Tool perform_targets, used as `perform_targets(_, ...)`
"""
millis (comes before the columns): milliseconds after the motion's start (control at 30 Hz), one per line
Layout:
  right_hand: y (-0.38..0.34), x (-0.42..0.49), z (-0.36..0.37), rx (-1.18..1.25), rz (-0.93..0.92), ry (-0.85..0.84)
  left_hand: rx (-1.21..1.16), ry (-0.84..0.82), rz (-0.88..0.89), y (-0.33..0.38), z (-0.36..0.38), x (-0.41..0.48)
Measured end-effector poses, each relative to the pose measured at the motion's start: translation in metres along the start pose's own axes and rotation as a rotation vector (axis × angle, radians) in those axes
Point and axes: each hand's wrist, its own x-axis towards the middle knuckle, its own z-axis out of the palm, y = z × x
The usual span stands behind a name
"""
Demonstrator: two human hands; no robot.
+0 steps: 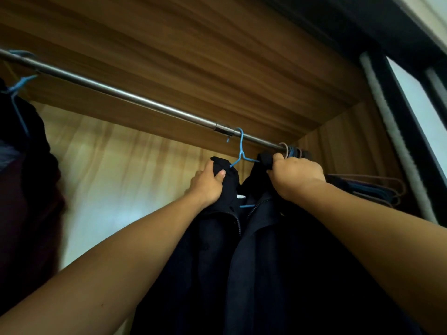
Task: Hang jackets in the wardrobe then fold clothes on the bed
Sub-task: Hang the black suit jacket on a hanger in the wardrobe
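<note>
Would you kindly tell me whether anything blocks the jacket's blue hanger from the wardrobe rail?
Nothing visible does: the blue hanger hooks over the rail, left of the bunched hangers. The left hand and right hand grip the jacket.

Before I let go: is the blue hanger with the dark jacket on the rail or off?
On. The blue hanger hooks over the rail; the dark jacket hangs below, gripped by the left hand and right hand.
</note>
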Motion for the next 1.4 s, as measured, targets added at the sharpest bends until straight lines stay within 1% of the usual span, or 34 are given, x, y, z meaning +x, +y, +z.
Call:
perform_targets(67,-0.002,-0.014,0.002,-0.166,0.003,0.027,0.102,0.05,-0.071,0.004,0.003,-0.018)
perform_targets(133,-0.002,-0.029,0.004,-0.353,-0.036,0.107,0.104,0.045,-0.13,0.006,0.005,-0.038)
perform_targets(200,-0.002,-0.043,0.003,-0.403,-0.055,0.126,0.056,0.021,-0.169,0.005,0.006,-0.053)
perform_targets(233,-0.003,-0.049,0.003,-0.369,-0.038,0.103,0.004,0.013,-0.174,0.004,0.005,-0.058)
perform_targets(300,-0.007,-0.057,0.004,-0.2,0.025,0.037,-0.105,-0.006,-0.171,0.001,0.002,-0.064)
perform_targets(367,-0.01,-0.061,0.007,0.005,0.055,0.012,-0.128,-0.024,-0.163,-0.002,-0.005,-0.066)
perform_targets(433,-0.008,-0.06,0.01,0.206,0.083,0.033,-0.13,-0.061,-0.149,-0.004,-0.014,-0.068)
perform_targets(500,-0.008,-0.056,0.01,0.394,0.153,0.051,-0.141,-0.132,-0.132,-0.005,-0.02,-0.071)
perform_targets(600,-0.017,-0.051,0.01,0.551,0.252,0.124,-0.154,-0.198,-0.101,-0.006,-0.02,-0.08)
perform_targets(667,-0.025,-0.047,0.011,0.616,0.268,0.146,-0.19,-0.206,-0.07,-0.004,-0.02,-0.084)
perform_targets(767,-0.045,-0.038,0.012,0.826,0.302,0.08,-0.237,-0.228,-0.01,0.005,-0.02,-0.086)
perform_targets(867,-0.074,-0.025,0.015,1.063,0.263,0.039,-0.256,-0.263,0.055,0.017,-0.015,-0.086)
perform_targets(933,-0.082,-0.016,0.019,1.139,0.225,0.003,-0.286,-0.276,0.077,0.016,-0.012,-0.09)
perform_targets(1000,-0.076,-0.021,0.024,1.095,0.153,-0.04,-0.264,-0.303,0.081,0.003,-0.009,-0.096)
perform_targets(1100,-0.057,-0.042,0.035,0.921,0.073,-0.115,-0.168,-0.32,0.039,-0.023,-0.006,-0.105)
perform_targets(1200,-0.047,-0.061,0.044,0.876,0.052,-0.129,-0.1,-0.342,0.032,-0.033,-0.013,-0.114)
perform_targets(1267,-0.051,-0.071,0.044,0.814,0.044,-0.129,-0.023,-0.356,0.053,-0.03,-0.016,-0.121)
perform_targets(1333,-0.058,-0.081,0.039,0.779,0.061,-0.164,0.064,-0.352,0.072,-0.023,-0.014,-0.128)
perform_targets(1400,-0.063,-0.091,0.035,0.777,0.074,-0.185,0.063,-0.331,0.061,-0.019,-0.013,-0.134)
